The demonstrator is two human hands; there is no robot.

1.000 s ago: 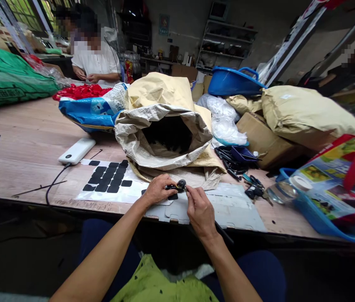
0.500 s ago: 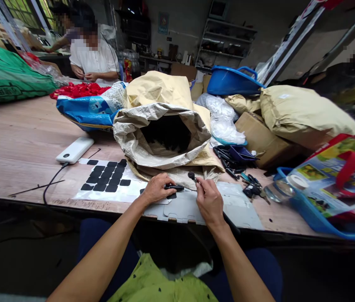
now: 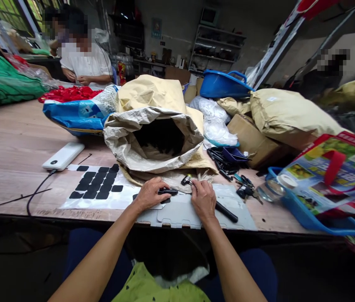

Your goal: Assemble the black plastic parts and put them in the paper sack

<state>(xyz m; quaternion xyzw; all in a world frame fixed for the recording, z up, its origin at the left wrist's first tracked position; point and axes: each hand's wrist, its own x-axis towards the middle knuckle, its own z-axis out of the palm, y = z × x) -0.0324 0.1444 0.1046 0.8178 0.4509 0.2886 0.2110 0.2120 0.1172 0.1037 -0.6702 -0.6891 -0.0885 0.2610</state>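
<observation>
My left hand (image 3: 152,192) is closed on a short black rod-like piece (image 3: 169,191), holding it low over the grey board (image 3: 177,212). My right hand (image 3: 204,199) grips a small hammer (image 3: 226,212). Its metal head shows just beyond my fingers, to the right of the black piece, and its black handle comes out behind the hand, pointing down to the right. Right behind both hands gapes a big paper sack (image 3: 117,142) lying on its side, with dark pieces inside. Black rounded-square pads (image 3: 97,182) sit in rows on a white sheet left of my left hand.
A white power bank (image 3: 63,156) with a cable lies at the left. At the right are black parts (image 3: 221,161), keys (image 3: 245,186), a clear bottle (image 3: 273,188) and a blue basket (image 3: 322,222). Across the table sits a person in white (image 3: 86,63).
The hammer's head has turned to the left and its handle has swung out to the right, now in plain sight. The left hand keeps its hold on the black piece. The whole view has shifted slightly.
</observation>
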